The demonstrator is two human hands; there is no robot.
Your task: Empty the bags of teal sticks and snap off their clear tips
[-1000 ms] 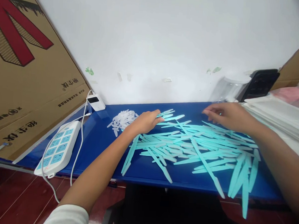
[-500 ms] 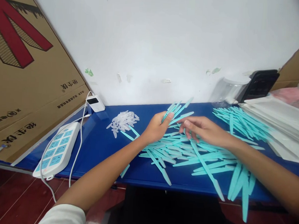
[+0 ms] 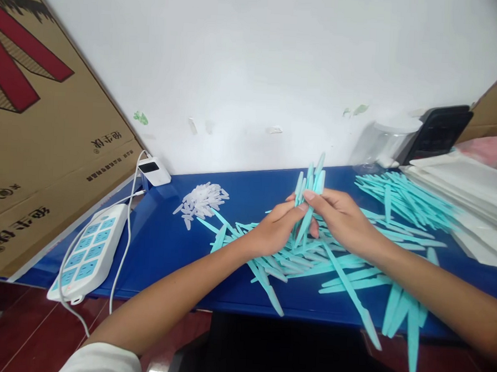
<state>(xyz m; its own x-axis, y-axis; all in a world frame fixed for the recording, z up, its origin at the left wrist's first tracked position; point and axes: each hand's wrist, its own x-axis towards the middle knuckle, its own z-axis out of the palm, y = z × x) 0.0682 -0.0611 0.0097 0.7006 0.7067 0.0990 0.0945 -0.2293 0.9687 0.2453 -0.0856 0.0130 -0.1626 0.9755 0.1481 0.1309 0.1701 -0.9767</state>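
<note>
My left hand [image 3: 273,232] is closed round a small bundle of turquoise eyebrow razors [image 3: 311,184], held upright with their tips fanned above the fingers. My right hand [image 3: 344,216] meets it at the bundle, thumb and fingers pinching razors on its right side. Under both hands spreads a loose pile of the same turquoise razors [image 3: 351,286], some jutting past the table's front edge. To the left lies a small heap of translucent white caps [image 3: 205,199]. A neater heap of razors [image 3: 406,197] is at the back right.
Along the left are a white power strip [image 3: 90,250] with cables, a white device with a dark screen [image 3: 154,171], and a big cardboard box [image 3: 67,143]. A clear jar [image 3: 390,140], a black holder [image 3: 438,132] and white sheets [image 3: 473,192] stand or lie at the right of the blue table [image 3: 153,247].
My right hand has come in to grip razors beside the left hand. The bundle has swung from a rightward slant to nearly upright. The view has shifted slightly.
</note>
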